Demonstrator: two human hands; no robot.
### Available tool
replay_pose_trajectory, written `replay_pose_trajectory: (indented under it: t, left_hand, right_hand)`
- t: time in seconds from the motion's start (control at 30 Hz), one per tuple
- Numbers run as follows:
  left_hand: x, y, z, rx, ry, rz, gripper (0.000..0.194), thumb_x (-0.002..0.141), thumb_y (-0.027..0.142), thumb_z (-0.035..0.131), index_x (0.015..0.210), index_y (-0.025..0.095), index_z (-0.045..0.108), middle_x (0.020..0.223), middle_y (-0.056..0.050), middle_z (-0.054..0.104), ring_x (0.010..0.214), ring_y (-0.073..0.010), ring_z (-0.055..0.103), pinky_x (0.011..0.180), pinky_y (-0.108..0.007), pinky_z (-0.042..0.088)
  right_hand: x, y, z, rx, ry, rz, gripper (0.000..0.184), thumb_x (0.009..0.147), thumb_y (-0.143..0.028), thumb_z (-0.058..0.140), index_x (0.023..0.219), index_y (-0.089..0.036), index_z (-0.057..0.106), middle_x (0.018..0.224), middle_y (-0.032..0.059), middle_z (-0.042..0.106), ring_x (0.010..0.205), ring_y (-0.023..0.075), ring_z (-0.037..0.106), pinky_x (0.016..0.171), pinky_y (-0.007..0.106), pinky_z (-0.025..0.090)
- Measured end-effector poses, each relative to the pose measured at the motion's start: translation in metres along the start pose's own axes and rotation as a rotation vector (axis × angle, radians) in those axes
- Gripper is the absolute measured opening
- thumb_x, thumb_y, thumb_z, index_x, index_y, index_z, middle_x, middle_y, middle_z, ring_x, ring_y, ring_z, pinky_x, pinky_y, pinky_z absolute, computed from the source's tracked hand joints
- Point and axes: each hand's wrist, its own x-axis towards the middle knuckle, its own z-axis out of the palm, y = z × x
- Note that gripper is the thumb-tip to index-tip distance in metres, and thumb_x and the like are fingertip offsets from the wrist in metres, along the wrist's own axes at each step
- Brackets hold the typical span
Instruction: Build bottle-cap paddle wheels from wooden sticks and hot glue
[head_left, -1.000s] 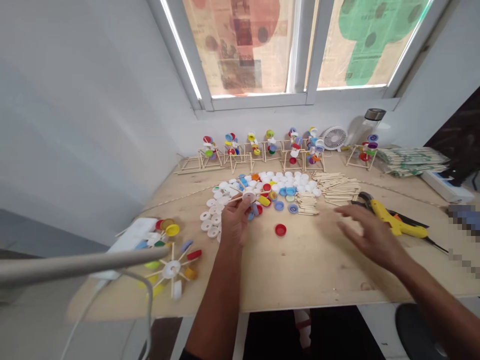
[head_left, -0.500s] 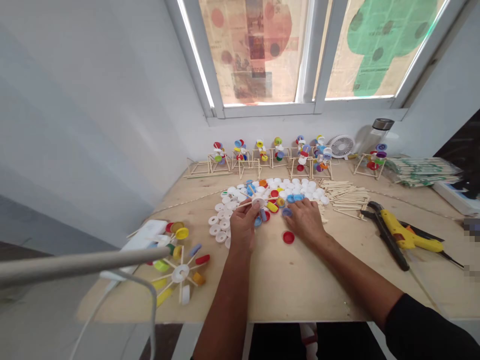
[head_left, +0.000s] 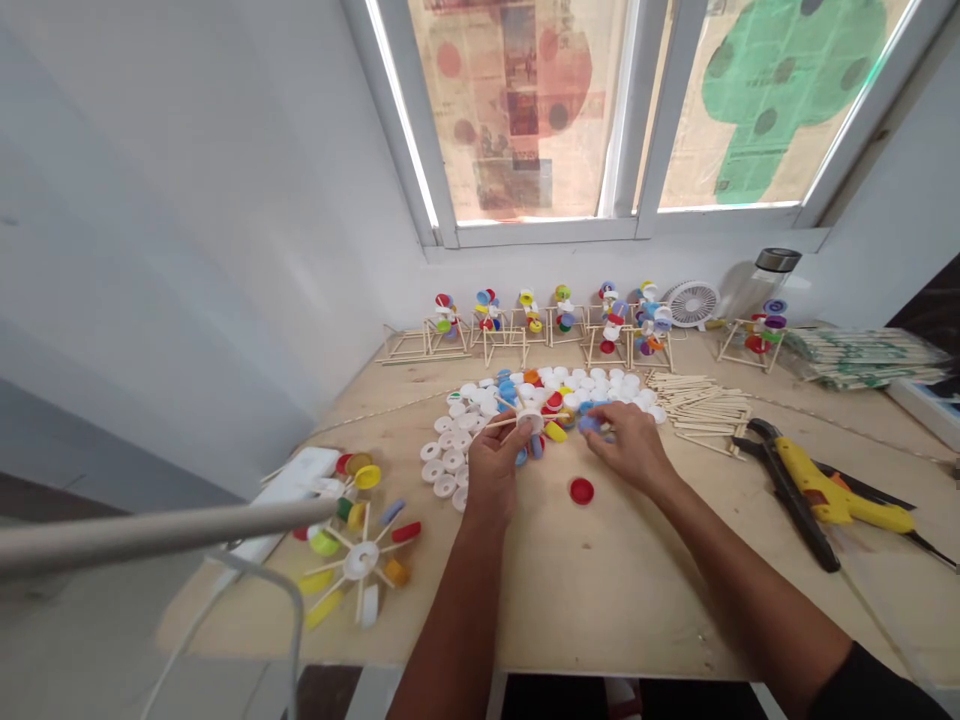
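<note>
Pinched between the thumb and fingers of my left hand [head_left: 493, 468] is a small wheel with a white bottle cap hub [head_left: 530, 420] and wooden sticks for spokes. A yellow cap [head_left: 556, 432] and a periwinkle one sit at ends of its spokes; other spokes look bare. My right hand [head_left: 631, 446] grips a periwinkle-blue bottle cap [head_left: 588, 425] by its edge, just right of the wheel. On the table below, a red cap [head_left: 582, 490] lies by itself. White caps [head_left: 444, 486] and coloured ones spread behind both hands.
A larger cap wheel [head_left: 361, 560] lies at left, near a blurred grey rod [head_left: 165, 532]. Loose sticks [head_left: 701, 405] and a yellow glue gun [head_left: 814, 482] lie at right. Along the wall stand stick frames [head_left: 506, 347] with cap wheels, a small fan [head_left: 692, 304] and a bottle [head_left: 765, 285].
My right hand has lifted off the cap pile with the periwinkle-blue bottle cap in its fingers. My left hand keeps hold of the wheel. The view has shifted slightly.
</note>
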Motion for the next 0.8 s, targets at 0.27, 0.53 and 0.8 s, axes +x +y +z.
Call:
replay_pose_trajectory:
  t: [0.27,0.53,0.8]
  left_hand:
    - [-0.003,-0.001,0.002,0.093,-0.068,-0.027,0.045,0.050,0.026,0.085,0.088,0.016,0.066,0.082,-0.005,0.072,0.075,-0.0170,0.066,0.066,-0.025,0.049]
    - [-0.008,-0.002,0.004,0.171,-0.141,-0.040,0.039,0.054,0.027,0.083,0.088,0.016,0.066,0.083,-0.005,0.071,0.072,-0.0171,0.065,0.061,-0.025,0.047]
    - [-0.010,-0.004,0.005,0.204,-0.182,-0.055,0.035,0.054,0.024,0.083,0.084,0.017,0.067,0.077,-0.002,0.070,0.070,-0.0153,0.064,0.062,-0.025,0.047]
  right_hand:
    - [-0.011,-0.007,-0.027,0.785,-0.017,0.145,0.029,0.078,-0.039,0.056,0.097,-0.020,0.065,0.100,0.0056,0.066,0.090,0.0196,0.059,0.071,0.030,0.047]
    - [-0.013,0.000,-0.018,0.778,-0.034,0.074,0.028,0.078,-0.036,0.057,0.100,-0.021,0.065,0.103,0.0059,0.063,0.091,0.0192,0.058,0.071,0.030,0.048]
    - [-0.014,0.001,-0.019,0.682,-0.046,0.004,0.024,0.081,-0.035,0.055,0.098,-0.023,0.066,0.100,0.0052,0.061,0.095,0.0196,0.056,0.076,0.033,0.049]
